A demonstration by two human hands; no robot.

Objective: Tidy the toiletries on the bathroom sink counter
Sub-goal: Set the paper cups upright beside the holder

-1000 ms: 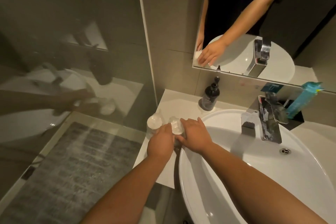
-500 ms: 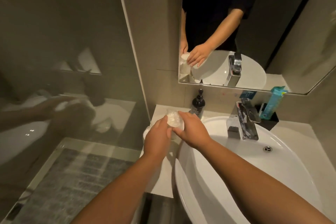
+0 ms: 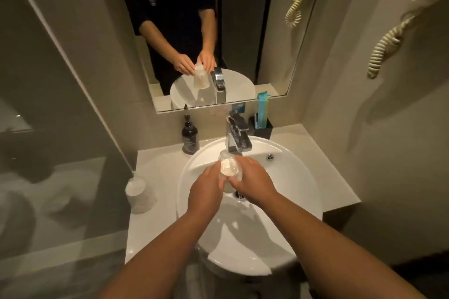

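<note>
Holding a clear glass [image 3: 229,167] over the basin [image 3: 286,177], both hands work together just below the tap [image 3: 237,135]. Head view only.

Left hand [image 3: 206,189]: fingers curled round the glass's left side, grasping it. Right hand [image 3: 252,183]: fingers wrapped over the right side and near end, grasping the same glass. Glass is tipped, base toward the tap; whether it touches the spout cannot be told. Inside looks pale or cloudy; contents not resolvable.

Second cup [image 3: 138,195]: white, frosted, upright on the counter [image 3: 158,160] left of the basin, near the counter's left edge, well apart from the hands.

Dark pump bottle [image 3: 190,137]: upright at back left of the counter, just beside the basin rim.

Black holder [image 3: 263,126]: back right of the tap, against the wall, with a teal packet [image 3: 263,109] standing in it.

Mirror [image 3: 272,31] above the counter reflects the hands, glass and tap. Coiled cord [image 3: 384,48] hangs on the right wall.
</note>
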